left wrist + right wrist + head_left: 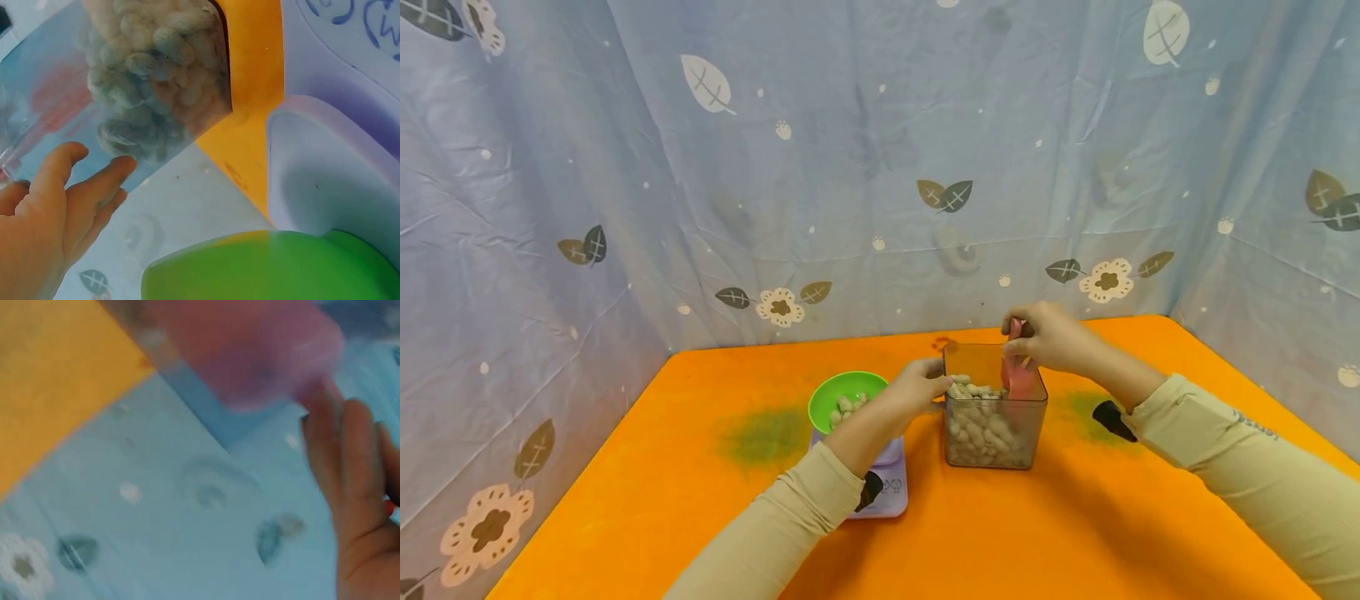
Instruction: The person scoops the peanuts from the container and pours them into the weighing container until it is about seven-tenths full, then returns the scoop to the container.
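Note:
In the head view a clear, smoky square container (1033,433) holds many unshelled peanuts (988,429). My right hand (1051,337) grips the handle of a pink scoop (1019,379), whose head dips into the container's right side. The right wrist view shows the scoop (250,356) blurred, the fingers round its handle. Against the container's left wall rests my left hand (917,390), its fingers fairly straight in the left wrist view. Partly behind the left forearm, a green bowl (827,396) with some peanuts (844,408) sits on a lilac kitchen scale (891,500).
An orange cloth (647,467) with greenish stains covers the table. Blue patterned curtains (865,167) enclose its back and sides. The scale and bowl stand close to the container's left. Dark bands (1112,421) show at both wrists.

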Demonstrator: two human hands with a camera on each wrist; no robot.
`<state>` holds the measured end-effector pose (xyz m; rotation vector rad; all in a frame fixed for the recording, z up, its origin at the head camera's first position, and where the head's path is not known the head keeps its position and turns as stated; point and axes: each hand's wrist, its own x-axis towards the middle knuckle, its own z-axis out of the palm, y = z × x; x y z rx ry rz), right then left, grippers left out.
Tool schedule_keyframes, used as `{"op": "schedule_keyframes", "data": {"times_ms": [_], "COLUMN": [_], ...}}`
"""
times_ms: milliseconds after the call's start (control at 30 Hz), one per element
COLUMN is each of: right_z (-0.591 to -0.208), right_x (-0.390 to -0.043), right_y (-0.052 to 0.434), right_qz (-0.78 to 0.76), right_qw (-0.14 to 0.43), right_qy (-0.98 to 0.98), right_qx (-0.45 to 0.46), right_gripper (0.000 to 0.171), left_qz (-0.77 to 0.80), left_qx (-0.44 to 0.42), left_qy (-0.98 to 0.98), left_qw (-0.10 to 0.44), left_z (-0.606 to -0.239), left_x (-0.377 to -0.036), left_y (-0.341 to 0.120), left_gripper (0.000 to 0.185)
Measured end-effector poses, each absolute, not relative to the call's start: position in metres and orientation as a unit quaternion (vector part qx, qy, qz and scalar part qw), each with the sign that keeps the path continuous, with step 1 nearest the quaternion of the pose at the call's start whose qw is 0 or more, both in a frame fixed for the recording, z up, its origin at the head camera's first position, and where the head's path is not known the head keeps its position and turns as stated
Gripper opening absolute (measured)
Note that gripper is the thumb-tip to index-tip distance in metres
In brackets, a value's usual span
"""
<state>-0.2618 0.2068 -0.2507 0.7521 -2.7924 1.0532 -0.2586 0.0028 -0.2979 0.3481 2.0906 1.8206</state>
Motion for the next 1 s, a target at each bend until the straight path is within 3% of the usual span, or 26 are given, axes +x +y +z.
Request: {"op": "schedule_keyframes", "data": {"times_ms": [167,400,667,1000], "right_z": [-0.265,-0.270,-0.279,-0.279], "right_x": [-0.264,-0.264,-0.266,-0.268], "right_y": [0.198,0.201,0.206,0.206], "right_qz": [0.336,0.463,0.369,0.542], "right_qw": [0.050,0.034,0.041,0.003], "right_qy": [-0.902,-0.847,-0.890,-0.820], "right_qx": [0.266,0.259,0.263,0.185], "right_gripper": [0.009,0.016,0.015,0.022], "left_qz": [0.642,0.647,0.638,0.645], "left_qx": [0.129,0.122,0.117,0.112], "left_qy": [0.737,0.735,0.743,0.737], "left_qw": [0.167,0.164,0.166,0.167], "left_z": [-0.298,-0.298,-0.298,-0.301], "left_x": [-0.259,-0.261,-0.260,-0.258], "left_y": [0.001,0.001,0.003,0.003], "left_gripper": [0.043,0.043,0.043,0.045]}}
